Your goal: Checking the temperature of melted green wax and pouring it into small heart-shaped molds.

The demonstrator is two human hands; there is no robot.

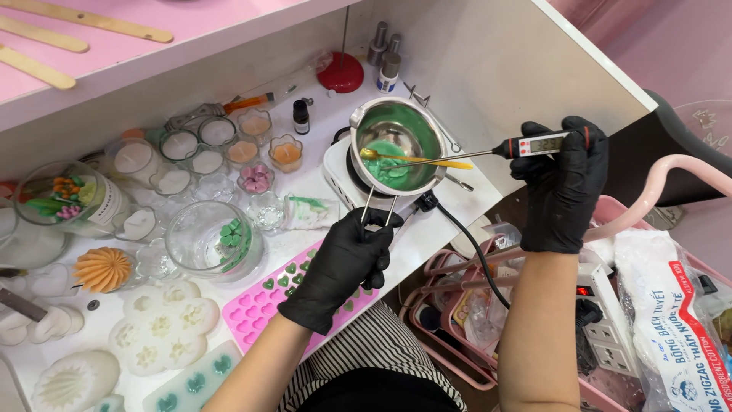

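Fingers of the black-gloved left hand [345,262] wrap tight around the wire handle of a small steel melting pot [397,145] holding green wax. Just right of that pot, the gloved right hand [563,183] pinches a black digital probe thermometer [526,145], its tip dipped in the wax.

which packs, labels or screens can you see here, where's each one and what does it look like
Thermometer screen: small grey rectangular display on the black probe thermometer in the right hand, right of the metal pot.
Plastic bag: lower right edge, clear, white filling, red and blue print.
Jar label: white paper on the glass jar, far left.
Power strip switch: small lit red rectangle, lower right.
The left hand grips the pot handle.
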